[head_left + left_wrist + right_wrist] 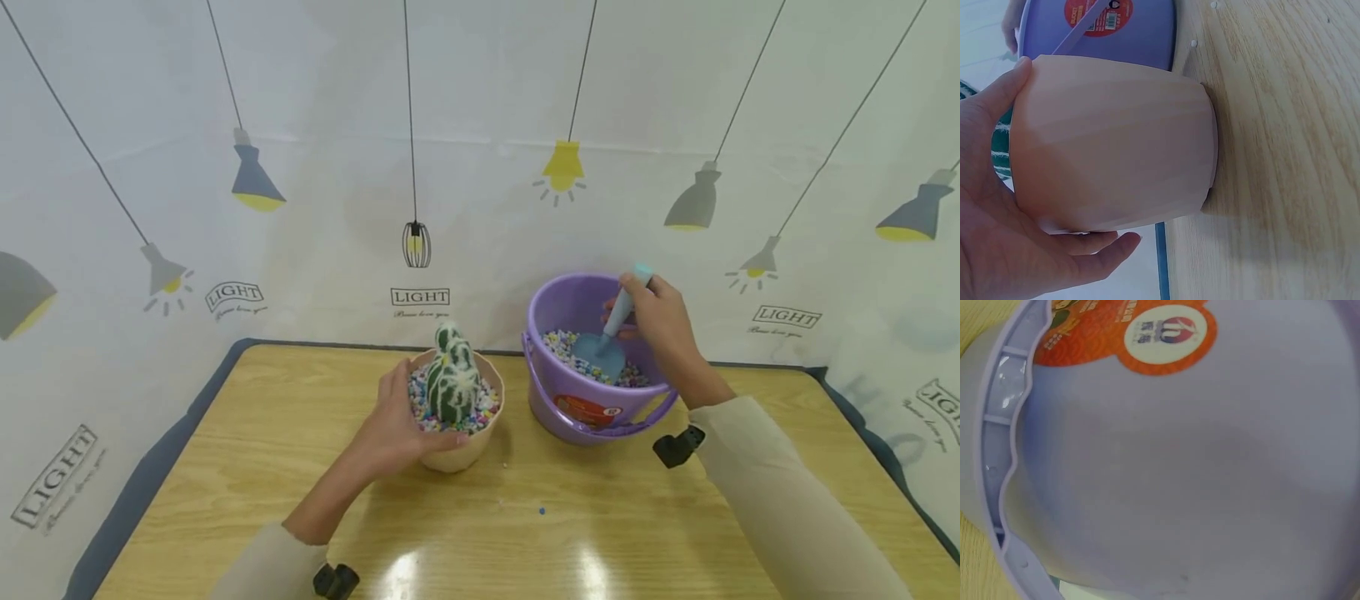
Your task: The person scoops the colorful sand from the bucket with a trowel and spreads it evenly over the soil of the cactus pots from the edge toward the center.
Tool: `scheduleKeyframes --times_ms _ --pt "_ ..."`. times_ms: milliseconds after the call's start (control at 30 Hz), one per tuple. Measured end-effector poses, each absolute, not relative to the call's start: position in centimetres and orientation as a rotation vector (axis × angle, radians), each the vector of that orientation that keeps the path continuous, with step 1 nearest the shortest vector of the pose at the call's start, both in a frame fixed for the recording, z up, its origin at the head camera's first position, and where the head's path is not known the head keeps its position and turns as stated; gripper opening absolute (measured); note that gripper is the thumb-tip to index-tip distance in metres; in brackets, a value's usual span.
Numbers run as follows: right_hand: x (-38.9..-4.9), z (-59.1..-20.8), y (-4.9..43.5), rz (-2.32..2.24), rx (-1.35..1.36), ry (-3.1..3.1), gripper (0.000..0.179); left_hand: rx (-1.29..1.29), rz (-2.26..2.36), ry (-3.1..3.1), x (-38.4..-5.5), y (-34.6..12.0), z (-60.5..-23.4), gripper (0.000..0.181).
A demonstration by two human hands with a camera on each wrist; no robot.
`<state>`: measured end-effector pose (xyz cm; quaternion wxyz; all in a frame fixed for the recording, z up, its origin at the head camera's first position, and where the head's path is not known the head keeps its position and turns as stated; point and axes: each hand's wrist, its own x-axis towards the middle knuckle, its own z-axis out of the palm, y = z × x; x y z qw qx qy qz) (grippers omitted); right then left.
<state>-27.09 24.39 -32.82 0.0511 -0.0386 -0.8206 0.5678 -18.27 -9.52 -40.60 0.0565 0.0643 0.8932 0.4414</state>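
My left hand (397, 421) grips a beige flowerpot (1110, 144) by its side, thumb toward the front of the rim. A green-and-white striped cactus (453, 385) stands in the pot among multicoloured pebbles (480, 423). To the right is a purple bucket (547, 392) with more small coloured pebbles (562, 343) inside. Over its rim my right hand (660, 321) holds a trowel by its light blue handle (619, 312); the trowel's blue blade (600, 357) rests in the pebbles. The right wrist view shows only the bucket's wall (1191, 456) and handle, with the right hand hidden.
The wood-grain table (300, 417) ends at a wall covering (330, 250) printed with lamps, close behind the pot and bucket. A blue pebble (542, 511) lies on the table in front. White pebbles (1194, 44) lie near the pot's base. The bucket's handle (551, 404) hangs down its front.
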Motion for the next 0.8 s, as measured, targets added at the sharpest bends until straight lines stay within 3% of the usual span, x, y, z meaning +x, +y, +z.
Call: scheduleKeyframes --times_ms 367,800 --pt "-27.22 -32.74 24.83 1.614 -0.194 -2.519 0.063 0.196 1.332 2.714 -18.26 -9.45 -40.6 0.127" --pt "-27.35 -32.66 25.04 1.724 -0.29 -2.485 0.062 0.187 1.333 2.702 -18.27 -9.49 -40.57 0.13"
